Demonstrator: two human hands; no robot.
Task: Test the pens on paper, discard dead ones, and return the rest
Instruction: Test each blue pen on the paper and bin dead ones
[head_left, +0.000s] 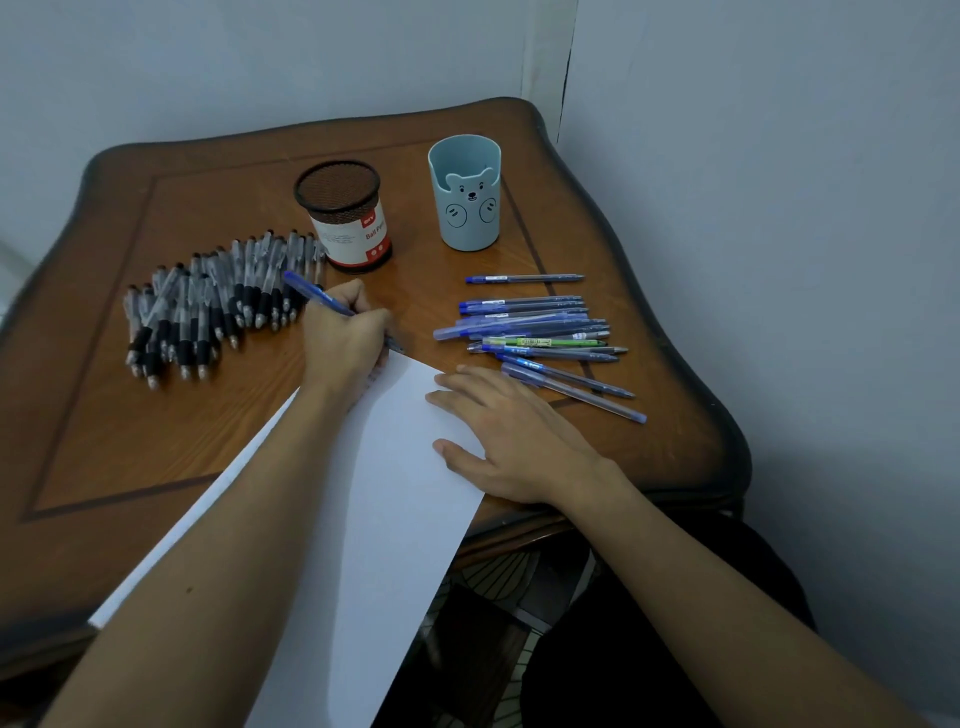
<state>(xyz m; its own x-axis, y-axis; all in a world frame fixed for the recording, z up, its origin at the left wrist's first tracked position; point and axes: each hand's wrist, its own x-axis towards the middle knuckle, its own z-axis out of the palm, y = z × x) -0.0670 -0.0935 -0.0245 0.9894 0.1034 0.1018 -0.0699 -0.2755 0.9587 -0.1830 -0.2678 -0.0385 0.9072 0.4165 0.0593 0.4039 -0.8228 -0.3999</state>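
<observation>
Table (104, 415) in rm corner w/ paper (395, 519) overhanging near edge.

The paper (395, 519) is cut off at its near end.

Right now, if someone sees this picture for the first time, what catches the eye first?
First, the left hand gripping a blue pen at the far corner of the white paper, which the right hand presses flat. Then the black pens heaped at left and the blue pens at right.
</observation>
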